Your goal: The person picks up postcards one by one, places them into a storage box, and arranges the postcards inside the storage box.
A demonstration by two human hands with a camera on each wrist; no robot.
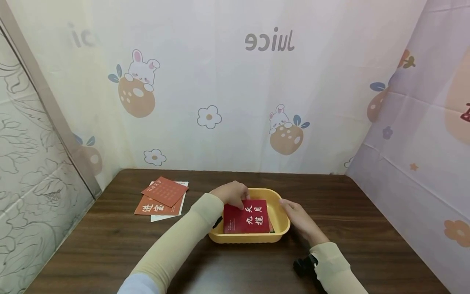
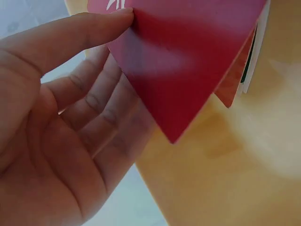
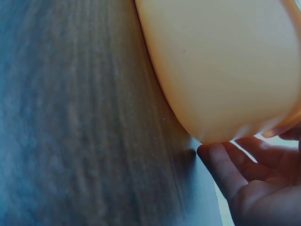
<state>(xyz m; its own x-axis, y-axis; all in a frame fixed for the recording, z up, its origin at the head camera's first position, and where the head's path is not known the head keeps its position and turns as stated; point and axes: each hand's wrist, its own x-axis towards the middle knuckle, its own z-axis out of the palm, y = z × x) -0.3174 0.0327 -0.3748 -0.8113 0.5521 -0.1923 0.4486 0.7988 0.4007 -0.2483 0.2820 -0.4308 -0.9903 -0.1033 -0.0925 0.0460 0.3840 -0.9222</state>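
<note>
Well left of the fingers of the left hand (image 1: 231, 193), two orange-red printed cards (image 1: 167, 192) overlap a white paper sheet (image 1: 159, 219) on a dark brown wood-grain table (image 1: 92, 249). Those fingers and thumb pinch a crimson flat card (image 1: 238, 222) with white characters, face up over other card edges (image 2: 231, 87) in a rounded yellow plastic tray (image 1: 246, 238). Its near edge parallels the tray's; which side is longer cannot be told. The right hand (image 1: 302, 218) grips the tray's right end, a strip of tray floor between its fingers and the card.
</note>
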